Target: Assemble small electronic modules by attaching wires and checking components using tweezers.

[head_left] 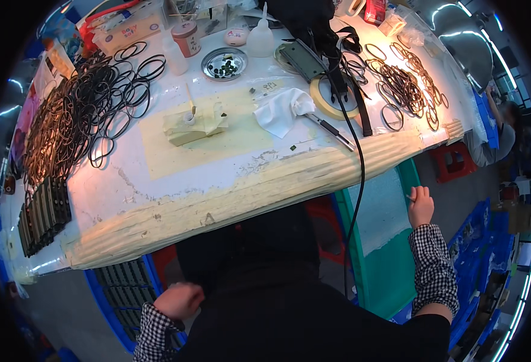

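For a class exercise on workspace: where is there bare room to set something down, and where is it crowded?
Free: white tabletop between dark-green ridged blocks and the pale-yellow rectangular sheet; near end of the green rectangular tray, beside its whitish lining. Crowded: the left heap of thin black rings; dark rings right of the cream tape roll.

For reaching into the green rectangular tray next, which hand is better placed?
Probably the right hand: it is at the right edge of the green rectangular tray, though contact is unclear. The left hand is off to the left, nearer the blue rectangular crate.
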Demonstrator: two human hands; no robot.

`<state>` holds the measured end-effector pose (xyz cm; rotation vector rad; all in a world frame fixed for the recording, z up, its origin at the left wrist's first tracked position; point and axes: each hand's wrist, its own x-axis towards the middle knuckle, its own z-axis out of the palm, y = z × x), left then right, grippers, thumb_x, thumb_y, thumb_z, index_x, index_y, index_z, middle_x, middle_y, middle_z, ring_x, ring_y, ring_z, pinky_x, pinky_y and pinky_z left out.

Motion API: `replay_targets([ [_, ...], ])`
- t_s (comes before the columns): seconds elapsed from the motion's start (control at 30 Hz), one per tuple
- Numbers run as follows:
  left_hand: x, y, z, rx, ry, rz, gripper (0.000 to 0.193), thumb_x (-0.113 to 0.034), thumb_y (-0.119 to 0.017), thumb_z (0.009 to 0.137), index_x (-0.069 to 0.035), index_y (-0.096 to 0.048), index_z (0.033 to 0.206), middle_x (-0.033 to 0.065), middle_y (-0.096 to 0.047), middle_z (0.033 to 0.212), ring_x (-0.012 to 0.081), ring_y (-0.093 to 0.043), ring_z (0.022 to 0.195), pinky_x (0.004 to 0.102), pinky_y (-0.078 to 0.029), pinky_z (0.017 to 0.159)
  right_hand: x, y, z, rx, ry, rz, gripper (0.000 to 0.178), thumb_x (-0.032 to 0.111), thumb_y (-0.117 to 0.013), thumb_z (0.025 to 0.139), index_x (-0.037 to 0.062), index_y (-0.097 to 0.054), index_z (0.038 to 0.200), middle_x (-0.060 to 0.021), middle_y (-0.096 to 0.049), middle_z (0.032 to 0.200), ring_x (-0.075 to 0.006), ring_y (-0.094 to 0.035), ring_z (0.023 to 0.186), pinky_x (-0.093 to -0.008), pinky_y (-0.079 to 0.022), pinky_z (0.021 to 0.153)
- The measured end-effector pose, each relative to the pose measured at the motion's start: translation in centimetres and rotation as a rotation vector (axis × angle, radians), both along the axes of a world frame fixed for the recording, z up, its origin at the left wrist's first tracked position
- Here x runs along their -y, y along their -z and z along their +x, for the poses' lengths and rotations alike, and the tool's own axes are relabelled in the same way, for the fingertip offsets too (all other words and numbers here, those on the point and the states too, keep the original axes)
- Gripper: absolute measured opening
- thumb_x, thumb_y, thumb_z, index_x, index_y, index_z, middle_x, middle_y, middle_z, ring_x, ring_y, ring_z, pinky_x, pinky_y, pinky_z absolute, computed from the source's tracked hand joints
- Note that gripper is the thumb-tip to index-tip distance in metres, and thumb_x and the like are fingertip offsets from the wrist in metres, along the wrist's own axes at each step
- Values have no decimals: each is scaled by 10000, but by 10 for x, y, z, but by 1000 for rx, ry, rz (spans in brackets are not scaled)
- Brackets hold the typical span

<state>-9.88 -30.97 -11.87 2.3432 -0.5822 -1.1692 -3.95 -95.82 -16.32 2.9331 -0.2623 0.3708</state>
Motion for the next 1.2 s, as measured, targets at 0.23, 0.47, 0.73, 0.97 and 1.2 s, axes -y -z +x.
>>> replay_targets([
  [0.23, 188, 69, 105, -509, -247, -779, 265, -192, -549, 965, -26, -539, 1171, 94, -608, 1040, 181, -625, 955, 306, -521, 845, 135, 63, -39, -402, 555, -34, 360, 397, -453, 967, 100, -530, 1155, -155, -556, 1167, -382, -619, 929, -452, -508, 795],
  [0.47, 330, 125, 129, -1064, -440, -694, 430, -274, -564, 957, -29, -436, 1287, 117, -528, 1215, 240, -520, 1167, 387, -464, 999, 176, 80, -58, -544, 802, 80, 366, 382, -484, 969, 98, -480, 1200, -215, -586, 1165, -411, -596, 1003, -498, -495, 831],
  [0.73, 340, 133, 119, -1074, -459, -802, 327, -211, -574, 943, -69, -476, 1221, 73, -527, 1252, 201, -508, 1174, 417, -417, 1018, 161, 55, -57, -513, 692, 50, 291, 363, -456, 983, 100, -454, 1110, -207, -656, 993, -386, -640, 890, -491, -514, 726],
  [0.97, 341, 137, 118, -1022, -368, -755, 318, -208, -547, 956, -105, -480, 1249, 47, -478, 1312, 200, -424, 1266, 435, -355, 1064, 157, 56, -50, -513, 727, -52, 294, 390, -436, 988, 110, -456, 1074, -159, -662, 943, -348, -654, 853, -469, -516, 696],
  [1.2, 342, 145, 103, -983, -164, -746, 342, -209, -581, 923, -69, -498, 1224, 71, -466, 1288, 202, -423, 1251, 415, -398, 1018, 159, 60, -57, -510, 690, -75, 296, 401, -439, 984, 112, -440, 1050, -146, -654, 937, -337, -654, 823, -466, -513, 671],
])
